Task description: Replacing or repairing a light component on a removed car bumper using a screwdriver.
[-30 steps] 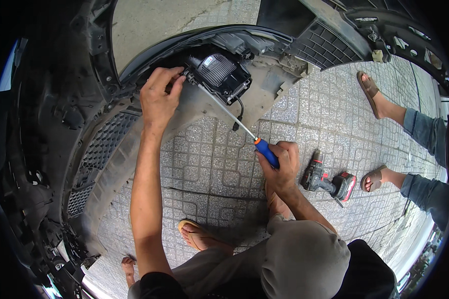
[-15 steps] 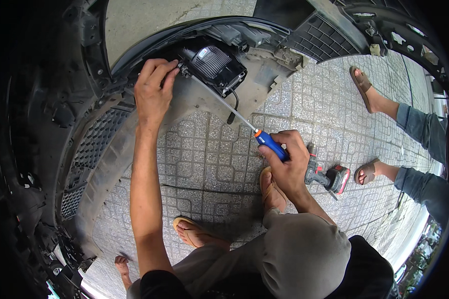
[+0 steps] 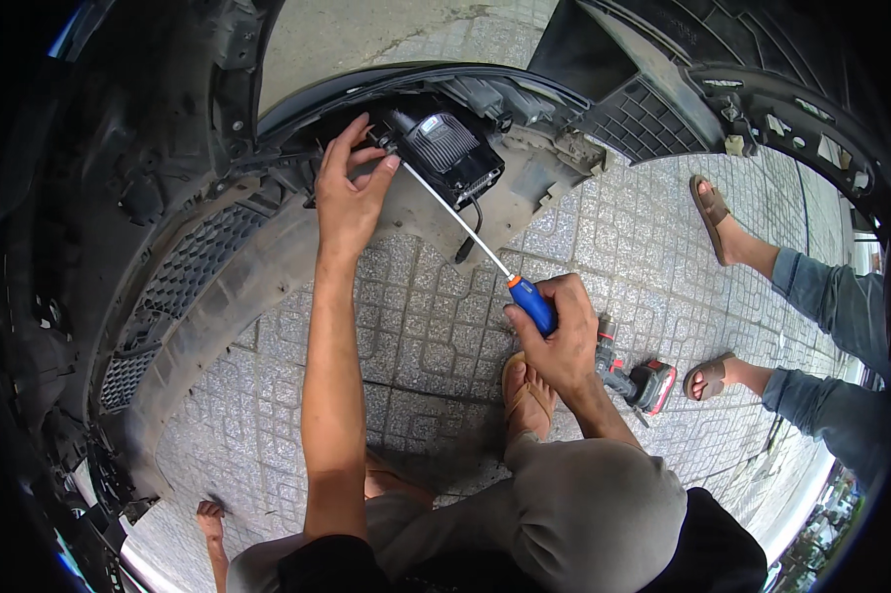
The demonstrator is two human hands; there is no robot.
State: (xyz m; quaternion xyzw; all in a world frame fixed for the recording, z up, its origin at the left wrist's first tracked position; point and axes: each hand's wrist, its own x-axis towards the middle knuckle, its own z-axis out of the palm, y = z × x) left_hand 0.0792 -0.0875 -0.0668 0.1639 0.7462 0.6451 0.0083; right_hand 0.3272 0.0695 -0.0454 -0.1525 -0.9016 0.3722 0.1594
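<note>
My right hand (image 3: pixel 561 331) is closed round the blue handle of a screwdriver (image 3: pixel 480 245) with an orange collar. Its long steel shaft slants up and left, the tip meeting small fittings (image 3: pixel 387 144) beside a black finned lamp unit (image 3: pixel 447 150). At those fittings, the thumb and fingers of my left hand (image 3: pixel 352 203) are bent in a grip. What they hold is too small to make out. A black cable (image 3: pixel 471 235) hangs from the lamp unit, which sits inside the curved black car bumper (image 3: pixel 268 267).
A cordless drill (image 3: pixel 648 383) lies on the paving tiles (image 3: pixel 426 326) right of my right hand. Another person's sandalled feet (image 3: pixel 712 208) stand at the right. A further bare hand or foot (image 3: pixel 209 516) shows at lower left. Black grille panels (image 3: pixel 643 119) lie at the far right.
The whole view has shifted a little. My left index finger has lifted away from the thumb, which now lies near the screwdriver tip. The screwdriver stays at the fittings.
</note>
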